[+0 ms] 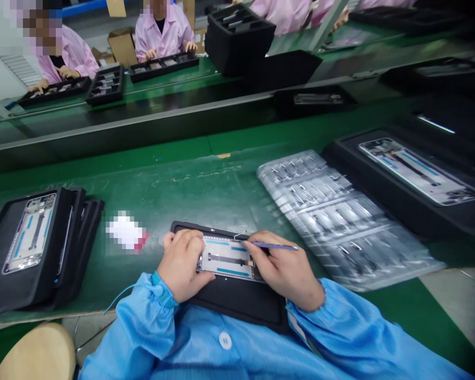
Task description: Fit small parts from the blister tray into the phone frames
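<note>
A phone frame [225,258] with blue adhesive strips and a dark flex cable lies in a black foam tray [237,303] right before me. My left hand [183,266] grips the frame's left end, thumb along the near edge and fingers over the far edge. In my right hand [287,269] are slim purplish tweezers [277,246], pinched between thumb and fingers over the frame's right end. Near those fingertips a thin, pale, bent wire-like piece [240,236] shows at the frame's far edge; whether the tweezers hold it is unclear.
Stacked foam trays [43,253] with phone frames stand left. To the right lie a clear plastic blister tray [340,221] of small cables and another foam tray [404,195]. A conveyor [142,124] runs beyond, with co-workers in pink behind it. A stool [35,353] stands lower left.
</note>
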`<state>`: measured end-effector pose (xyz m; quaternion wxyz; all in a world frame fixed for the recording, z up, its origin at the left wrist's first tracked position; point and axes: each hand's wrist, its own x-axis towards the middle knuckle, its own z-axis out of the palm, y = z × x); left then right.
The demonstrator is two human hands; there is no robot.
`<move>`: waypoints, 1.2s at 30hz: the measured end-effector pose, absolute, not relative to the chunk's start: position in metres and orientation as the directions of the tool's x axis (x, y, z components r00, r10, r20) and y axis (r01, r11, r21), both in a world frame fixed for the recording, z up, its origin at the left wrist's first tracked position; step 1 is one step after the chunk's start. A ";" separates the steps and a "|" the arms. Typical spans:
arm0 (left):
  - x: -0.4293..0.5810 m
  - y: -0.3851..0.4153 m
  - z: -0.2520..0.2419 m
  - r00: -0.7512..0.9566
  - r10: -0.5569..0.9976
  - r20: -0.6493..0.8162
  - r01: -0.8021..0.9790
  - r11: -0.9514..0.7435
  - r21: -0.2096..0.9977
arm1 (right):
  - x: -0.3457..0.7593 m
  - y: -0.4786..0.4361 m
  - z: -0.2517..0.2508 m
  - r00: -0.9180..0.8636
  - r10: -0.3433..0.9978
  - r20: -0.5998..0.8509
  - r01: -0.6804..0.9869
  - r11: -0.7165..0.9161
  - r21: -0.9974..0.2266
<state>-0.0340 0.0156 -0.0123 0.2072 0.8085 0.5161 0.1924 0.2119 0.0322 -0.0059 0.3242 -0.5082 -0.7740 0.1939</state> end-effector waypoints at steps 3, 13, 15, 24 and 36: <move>-0.034 0.015 -0.013 0.400 0.912 0.090 0.753 -0.384 0.534 | 0.212 0.032 -0.006 -0.255 0.916 0.310 0.657 0.400 -0.640; -0.034 0.015 -0.012 0.406 0.910 0.083 0.752 -0.384 0.536 | 0.214 0.034 -0.004 -0.216 0.933 0.287 0.669 0.356 -0.653; -0.034 0.016 -0.013 0.405 0.911 0.082 0.754 -0.383 0.534 | 0.213 0.034 -0.005 -0.226 0.932 0.282 0.681 0.358 -0.639; -0.035 0.016 -0.012 0.412 0.906 0.096 0.754 -0.398 0.523 | 0.211 0.029 -0.008 -0.281 0.895 0.348 0.661 0.443 -0.606; -0.034 0.016 -0.013 0.412 0.906 0.094 0.755 -0.398 0.521 | 0.211 0.030 -0.009 -0.348 0.873 0.340 0.602 0.487 -0.633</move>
